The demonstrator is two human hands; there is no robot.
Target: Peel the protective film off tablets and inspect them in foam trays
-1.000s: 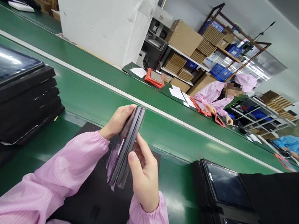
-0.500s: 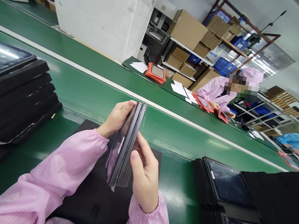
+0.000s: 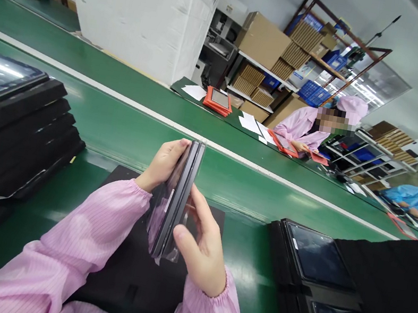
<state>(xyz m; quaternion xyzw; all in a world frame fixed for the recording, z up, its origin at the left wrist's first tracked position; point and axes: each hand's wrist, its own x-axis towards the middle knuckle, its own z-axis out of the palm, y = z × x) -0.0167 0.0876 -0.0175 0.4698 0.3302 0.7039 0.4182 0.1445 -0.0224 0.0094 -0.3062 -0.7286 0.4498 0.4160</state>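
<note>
I hold a thin dark tablet-like panel (image 3: 180,194) edge-on toward me, upright above a black mat (image 3: 130,283) on the green bench. It sits in a clear plastic sleeve whose loose edge hangs at the bottom. My left hand (image 3: 163,164) grips the panel's left face near the top, fingers wrapped round the edge. My right hand (image 3: 203,250) grips the right side lower down, thumb pressed on the near edge.
A stack of black framed screens (image 3: 12,127) lies at my left, and more screens (image 3: 315,261) in black trays at my right. A green conveyor belt (image 3: 128,110) runs across ahead. Two other people work beyond it, near red-framed panels (image 3: 218,101) and shelves of cardboard boxes (image 3: 262,39).
My right hand has slid slightly down and right along the panel's edge. The panel stays upright in both hands; the view shifted a little.
</note>
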